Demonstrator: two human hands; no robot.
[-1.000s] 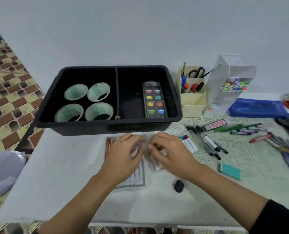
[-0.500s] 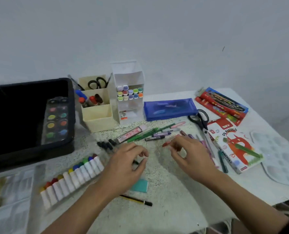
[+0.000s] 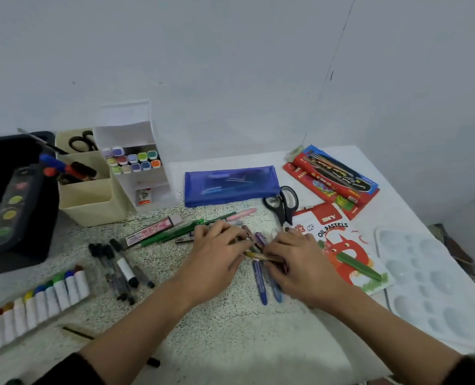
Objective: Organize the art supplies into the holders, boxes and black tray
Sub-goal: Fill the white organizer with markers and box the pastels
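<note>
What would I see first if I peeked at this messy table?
Right in the middle, the left hand and the right hand meet on a heap of coloured pens, the right one curling round some. Beside the right hand lies the red oil pastels box with a green crayon on it, and at the near left sits a row of white paint tubes with rainbow caps.

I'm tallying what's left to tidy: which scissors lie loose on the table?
The scissors lying flat between the blue pouch and the oil pastels box; the other pair stands in the cream holder.
</note>
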